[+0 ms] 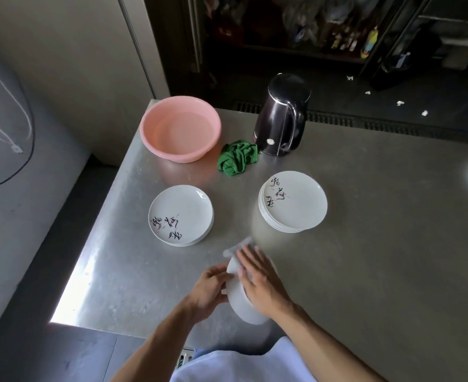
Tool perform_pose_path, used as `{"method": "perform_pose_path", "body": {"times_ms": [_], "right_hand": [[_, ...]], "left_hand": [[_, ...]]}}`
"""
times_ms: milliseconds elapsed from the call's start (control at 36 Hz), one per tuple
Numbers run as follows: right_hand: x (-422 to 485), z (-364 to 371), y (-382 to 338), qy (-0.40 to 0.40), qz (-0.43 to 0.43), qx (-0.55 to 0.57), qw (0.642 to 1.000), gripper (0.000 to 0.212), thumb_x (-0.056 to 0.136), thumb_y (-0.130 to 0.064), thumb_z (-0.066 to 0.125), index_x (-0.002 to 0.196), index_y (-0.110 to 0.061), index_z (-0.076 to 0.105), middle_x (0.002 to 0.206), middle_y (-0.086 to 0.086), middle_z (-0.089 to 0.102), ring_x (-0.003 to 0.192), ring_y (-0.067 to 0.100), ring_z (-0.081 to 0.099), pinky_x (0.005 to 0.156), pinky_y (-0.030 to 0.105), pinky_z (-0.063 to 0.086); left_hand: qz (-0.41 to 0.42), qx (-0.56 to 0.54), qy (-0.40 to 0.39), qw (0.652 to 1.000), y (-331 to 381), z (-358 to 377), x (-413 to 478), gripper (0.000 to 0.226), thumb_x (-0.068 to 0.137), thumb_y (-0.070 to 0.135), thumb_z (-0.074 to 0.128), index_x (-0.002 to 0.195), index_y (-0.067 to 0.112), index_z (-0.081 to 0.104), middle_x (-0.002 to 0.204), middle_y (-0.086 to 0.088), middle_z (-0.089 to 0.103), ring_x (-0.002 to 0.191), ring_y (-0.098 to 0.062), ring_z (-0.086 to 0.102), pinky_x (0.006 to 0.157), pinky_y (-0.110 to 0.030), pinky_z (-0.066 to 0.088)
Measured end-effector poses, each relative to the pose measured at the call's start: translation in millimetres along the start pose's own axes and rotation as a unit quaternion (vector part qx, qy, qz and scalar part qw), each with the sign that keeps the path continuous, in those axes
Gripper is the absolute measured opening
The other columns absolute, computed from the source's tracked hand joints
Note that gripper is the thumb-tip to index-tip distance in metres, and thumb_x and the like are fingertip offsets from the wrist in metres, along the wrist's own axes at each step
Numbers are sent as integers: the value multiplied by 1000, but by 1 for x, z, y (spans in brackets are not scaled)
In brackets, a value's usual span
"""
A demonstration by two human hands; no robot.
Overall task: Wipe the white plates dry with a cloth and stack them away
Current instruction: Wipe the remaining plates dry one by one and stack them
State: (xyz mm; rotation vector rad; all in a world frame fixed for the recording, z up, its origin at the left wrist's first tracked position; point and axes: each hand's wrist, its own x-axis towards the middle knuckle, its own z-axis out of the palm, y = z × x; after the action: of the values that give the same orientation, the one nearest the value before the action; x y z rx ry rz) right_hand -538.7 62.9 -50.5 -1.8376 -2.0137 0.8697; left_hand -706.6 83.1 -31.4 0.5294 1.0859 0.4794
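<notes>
White round plate held on edge, just above near end of grey steel table. Left hand curled round rim; right hand flat, fingers straight, pressing thin white cloth against face. Risk: hard rubbing twists damp rim out of single-hand grip, plate drops on metal.

Pink basin: far left corner of the worktop.
Black kettle: upright, by far edge.
Green rag: crumpled, just beside kettle.
</notes>
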Motion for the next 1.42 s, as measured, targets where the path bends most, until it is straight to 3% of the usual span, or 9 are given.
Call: {"method": "perform_pose_path", "body": {"times_ms": [167, 250, 417, 639, 861, 944, 1083, 1278, 1417], "right_hand": [[-6, -11, 17, 9, 223, 0, 975, 54, 108, -31, 30, 157, -11, 24, 165, 9, 19, 152, 27, 14, 119, 35, 21], [-18, -5, 7, -5, 143, 4, 990, 56, 108, -35, 29, 159, -18, 13, 167, 3, 2, 155, 21, -3, 124, 33, 0], [-24, -10, -5, 9, -106, -42, 993, 53, 106, -37, 34, 155, -19, 30, 165, 0, 17, 154, 21, 7, 125, 39, 4], [-7, -13, 10, -11, 253, 61, 965, 53, 109, -33, 25, 159, -17, 17, 167, 10, 5, 154, 22, 2, 121, 36, 10], [-10, -6, -11, -17, -48, -2, 999, 52, 107, -34, 35, 156, -20, 27, 166, -1, 3, 154, 19, -6, 124, 36, -4], [-5, -7, -2, 7, 11, -39, 999, 53, 107, -36, 35, 157, -20, 28, 166, 2, 9, 154, 20, 6, 122, 38, 5], [-7, -15, 16, -35, 185, -44, 981, 51, 107, -30, 31, 153, -8, 28, 162, 14, 25, 148, 26, 25, 112, 37, 31], [-45, 2, -1, -65, 21, -45, 997, 71, 106, -41, 30, 156, -4, -5, 161, 12, -18, 152, 27, -17, 121, 30, -15], [-33, -7, -16, 71, -36, -166, 983, 60, 97, -28, 51, 145, 7, 42, 151, 25, 42, 142, 40, 37, 114, 50, 37]], "left_hand": [[-9, 7, 20, 1000, 0, -1, -3, 34, 98, -4, 48, 122, 4, 70, 93, -8, 66, 77, -18, 60, 71, -36, 57], [-4, 8, 4, 1000, 1, 0, -1, 34, 98, -4, 48, 126, 1, 66, 101, -14, 67, 87, -25, 60, 81, -43, 55], [57, -40, -29, 997, -5, 12, -4, 35, 95, -7, 54, 126, 3, 66, 116, -24, 71, 101, -35, 71, 85, -54, 60], [19, -62, 135, 989, 1, 15, 11, 9, 94, 11, 51, 97, 13, 59, 96, -12, 56, 86, -26, 57, 65, -38, 57], [6, 27, 24, 999, -3, 7, 0, 26, 104, 12, 51, 119, 12, 71, 112, -16, 75, 97, -26, 72, 84, -47, 61], [8, -3, 14, 1000, -7, 6, -4, 23, 104, 14, 55, 120, 9, 71, 116, -20, 73, 101, -29, 70, 93, -54, 59], [28, -110, 100, 988, -3, 3, 2, 24, 105, 17, 54, 125, 6, 63, 109, -18, 67, 96, -31, 63, 72, -43, 57], [58, -202, 106, 972, 32, 9, 16, 24, 107, 9, 43, 119, 2, 63, 102, -20, 76, 88, -28, 75, 69, -42, 62], [28, -242, 35, 969, 48, 27, 18, 33, 102, -1, 36, 115, -16, 63, 114, -33, 71, 100, -37, 75, 78, -44, 63]]}}
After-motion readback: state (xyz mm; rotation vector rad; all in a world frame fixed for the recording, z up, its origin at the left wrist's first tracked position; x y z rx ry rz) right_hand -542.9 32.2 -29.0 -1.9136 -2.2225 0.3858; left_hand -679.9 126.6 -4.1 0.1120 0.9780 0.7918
